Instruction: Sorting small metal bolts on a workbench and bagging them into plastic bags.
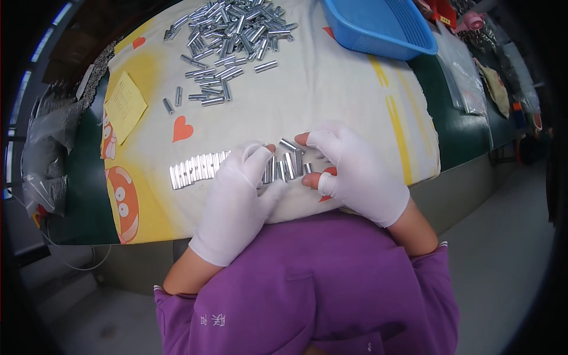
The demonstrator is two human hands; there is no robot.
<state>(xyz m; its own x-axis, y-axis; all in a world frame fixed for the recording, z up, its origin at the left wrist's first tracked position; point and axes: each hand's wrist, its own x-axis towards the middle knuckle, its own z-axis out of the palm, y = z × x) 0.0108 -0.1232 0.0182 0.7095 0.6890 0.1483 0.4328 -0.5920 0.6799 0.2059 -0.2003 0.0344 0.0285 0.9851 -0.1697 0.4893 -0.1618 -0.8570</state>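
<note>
Resting palm-down on the cloth, the left hand [236, 198] in a white fingertip-less glove lies with its fingers loosely spread, thumb tip bare, pressing against a small cluster of short metal tubes [285, 167] without closing around any of them. The right hand [355, 174], gloved the same way, faces it from the other side: its fingers are half curled, bare tips touching the same cluster, so the tubes sit between the two hands; it too grips nothing.

The tubes in the cluster are silvery, shiny, short cylinders, mostly standing side by side with one or two lying askew on top. Just left of the left hand, a neat row of tubes [198, 170] of the same kind runs across the cloth, each one parallel to the next and touching.

Both forearms come up from the lower edge out of purple sleeves [307, 284], wrists bent so the hands angle toward each other.

Farther up the counter, a loose heap of tubes [228, 35] lies scattered, well apart from the hands. The patterned cloth [331, 89] is cream with yellow patches, red hearts and cartoon figures. A yellow paper note [124, 105] lies at its left edge, and a blue plastic basket [378, 26] sits at the upper right.
</note>
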